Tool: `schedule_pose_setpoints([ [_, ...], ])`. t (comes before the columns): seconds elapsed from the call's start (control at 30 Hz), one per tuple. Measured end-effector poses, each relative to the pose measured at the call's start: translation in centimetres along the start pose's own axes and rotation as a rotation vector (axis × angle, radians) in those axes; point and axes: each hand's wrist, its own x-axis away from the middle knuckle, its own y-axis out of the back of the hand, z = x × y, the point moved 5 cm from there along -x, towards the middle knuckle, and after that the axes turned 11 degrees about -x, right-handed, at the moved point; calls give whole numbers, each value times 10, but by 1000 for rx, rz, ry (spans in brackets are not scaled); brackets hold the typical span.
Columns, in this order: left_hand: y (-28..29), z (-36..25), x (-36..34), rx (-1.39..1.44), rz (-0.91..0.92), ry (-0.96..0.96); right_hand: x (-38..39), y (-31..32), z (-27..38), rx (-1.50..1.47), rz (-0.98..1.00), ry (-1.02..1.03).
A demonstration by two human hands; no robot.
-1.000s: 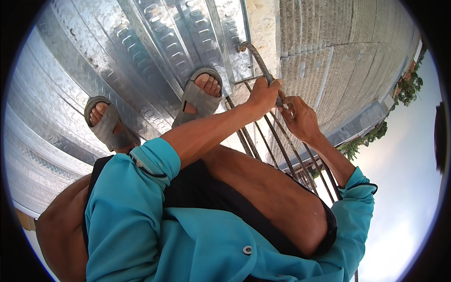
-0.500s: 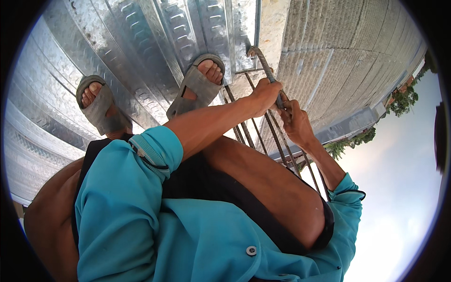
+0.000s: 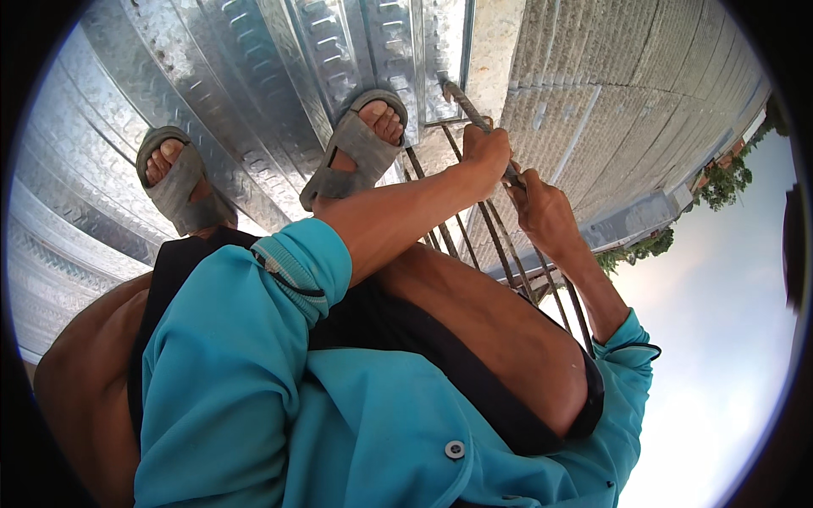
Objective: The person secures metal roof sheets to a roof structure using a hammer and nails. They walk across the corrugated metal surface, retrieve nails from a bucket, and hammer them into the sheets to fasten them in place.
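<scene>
One deck [image 3: 237, 135], left of the fingers [image 3: 532, 187]. Several bars [image 3: 494, 239], count unclear, below them. Two sandals [image 3: 349, 180], left. Left hand [image 3: 489, 157], right hand [image 3: 544, 216]: fingers of each closed on one rod [image 3: 465, 104], its far end jutting above the left's fingers.

You had two hands in view, one left hand [image 3: 489, 157] and one right hand [image 3: 549, 218], with one hooked metal bar [image 3: 465, 104]. You wore two grey sandals [image 3: 360, 161] on two feet, and showed two bare legs [image 3: 508, 339] and two turned-up sleeves [image 3: 237, 330]; one whole button [image 3: 455, 450] was visible on your one blue shirt [image 3: 373, 406]. Of the thin metal rods [image 3: 496, 244], you had at least five, overlap hiding the exact number, and at least two clumps of greenery [image 3: 726, 184] beyond
</scene>
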Motion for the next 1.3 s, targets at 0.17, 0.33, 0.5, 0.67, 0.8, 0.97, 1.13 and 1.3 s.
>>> schedule_pose_setpoints([
  [0.17,10,29,-37,-107,-448,-40,-12,12,24,333,111,53],
  [0.33,11,29,-27,-82,-523,14,-11,12,29,505,155,114],
  [0.5,10,35,-37,102,-571,-51,-13,16,43,570,170,140],
  [0.67,7,23,-14,352,-421,35,-15,13,53,682,213,116],
  [0.8,5,29,-17,410,-413,112,-21,21,60,717,252,125],
  [0.97,6,11,8,398,-360,238,-22,8,60,831,313,63],
  [1.13,12,31,-11,420,-326,188,-13,3,53,650,181,-69],
  [1.3,5,15,2,516,-298,267,-31,29,5,-176,119,-366],
])
